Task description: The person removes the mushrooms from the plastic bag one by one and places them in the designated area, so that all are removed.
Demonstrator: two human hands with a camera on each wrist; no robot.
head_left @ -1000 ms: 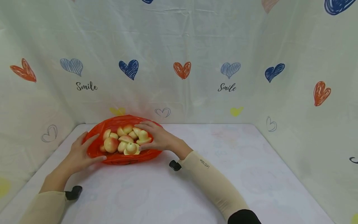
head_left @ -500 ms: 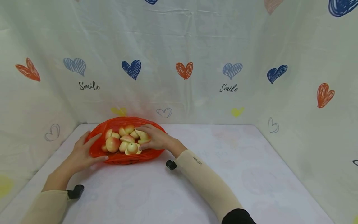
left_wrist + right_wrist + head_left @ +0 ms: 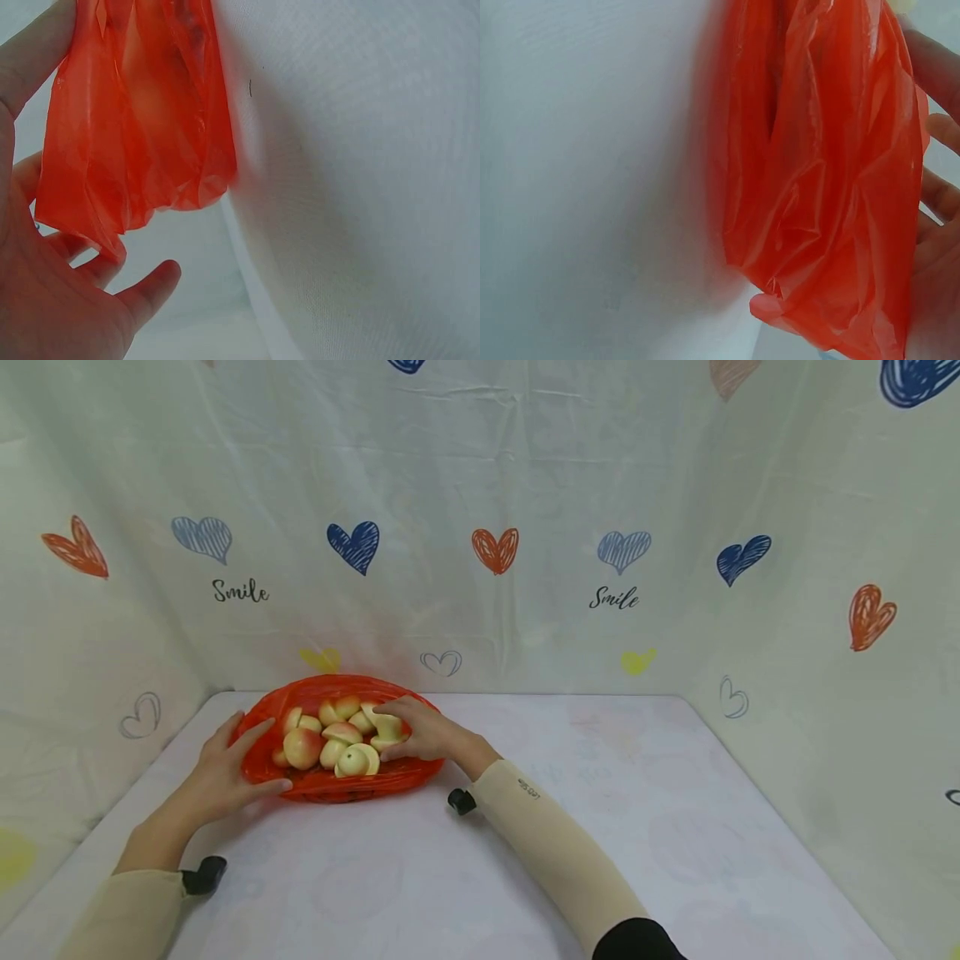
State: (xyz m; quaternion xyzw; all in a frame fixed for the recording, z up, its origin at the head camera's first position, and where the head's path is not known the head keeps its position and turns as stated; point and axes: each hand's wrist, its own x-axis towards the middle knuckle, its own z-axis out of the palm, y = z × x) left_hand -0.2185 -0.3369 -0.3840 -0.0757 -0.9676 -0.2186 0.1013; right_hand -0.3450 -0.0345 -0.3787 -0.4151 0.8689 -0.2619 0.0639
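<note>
Left hand (image 3: 221, 778) spread against oval red plastic bag (image 3: 337, 788), grasping nothing; right hand (image 3: 429, 732) spread over rounded yellow-red pieces (image 3: 302, 748), grip unclear; bag lengthwise between hands.

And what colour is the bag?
The bag is orange-red; it shows best in the right wrist view.

Your crinkly red plastic bag (image 3: 345, 789) is sitting mouth-up and wide open at the back left of the worktop (image 3: 525, 860). You've got a jumble of smooth mushroom-shaped pieces (image 3: 302, 748) in there, pale yellow with reddish blush. Your left hand (image 3: 225, 781) is spread at its left rim, right hand (image 3: 427, 731) over the other side.
</note>
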